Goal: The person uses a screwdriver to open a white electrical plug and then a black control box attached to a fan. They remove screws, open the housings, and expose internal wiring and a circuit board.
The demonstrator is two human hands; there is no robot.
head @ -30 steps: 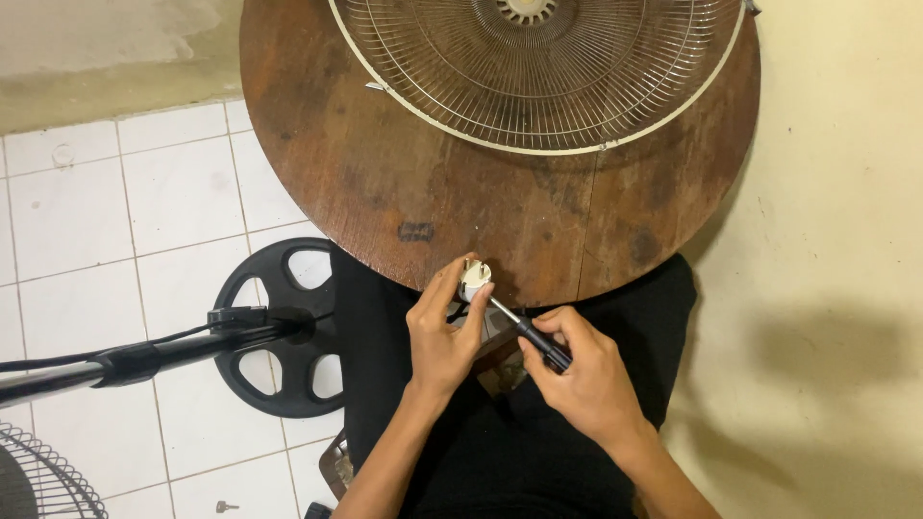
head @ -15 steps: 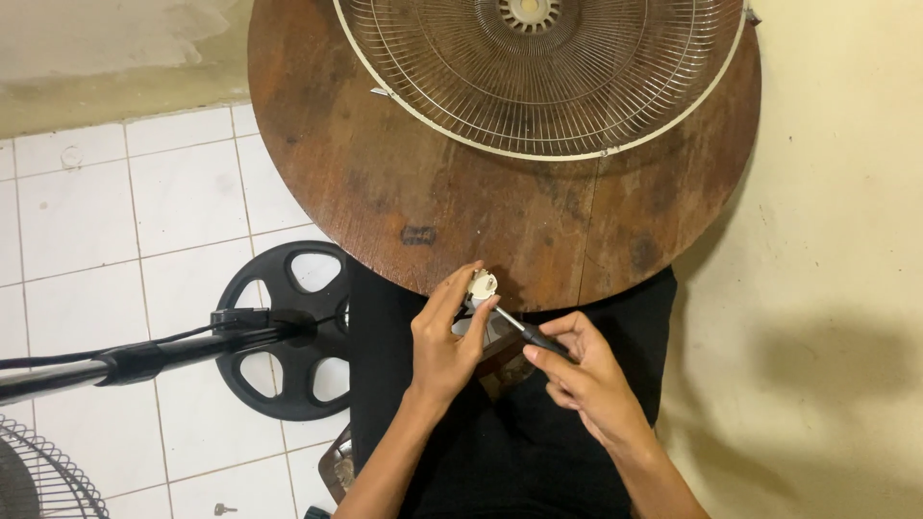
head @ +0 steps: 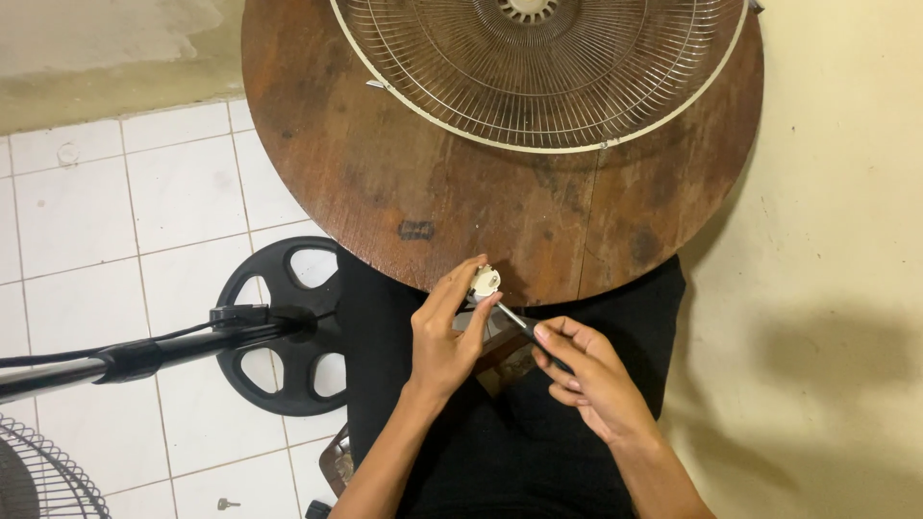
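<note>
My left hand [head: 444, 338] pinches a small white round part [head: 485, 282] between thumb and fingers, just off the near edge of the round wooden table [head: 404, 183]. My right hand [head: 588, 377] grips a black-handled screwdriver [head: 524, 329], its thin shaft angled up-left with the tip against the white part. Both hands hover above my lap in black clothing. A small brown object sits under the hands, mostly hidden.
A wire fan guard [head: 543, 67] lies on the far part of the table. On the tiled floor to the left stands a black round fan base [head: 284, 336] with a pole [head: 144, 354] leaning leftward. Another fan grille [head: 43, 476] shows at bottom left. A cream wall fills the right.
The hands have shifted slightly toward the table edge; the right hand's grip on the screwdriver has turned a little, with the tip still at the white part.
</note>
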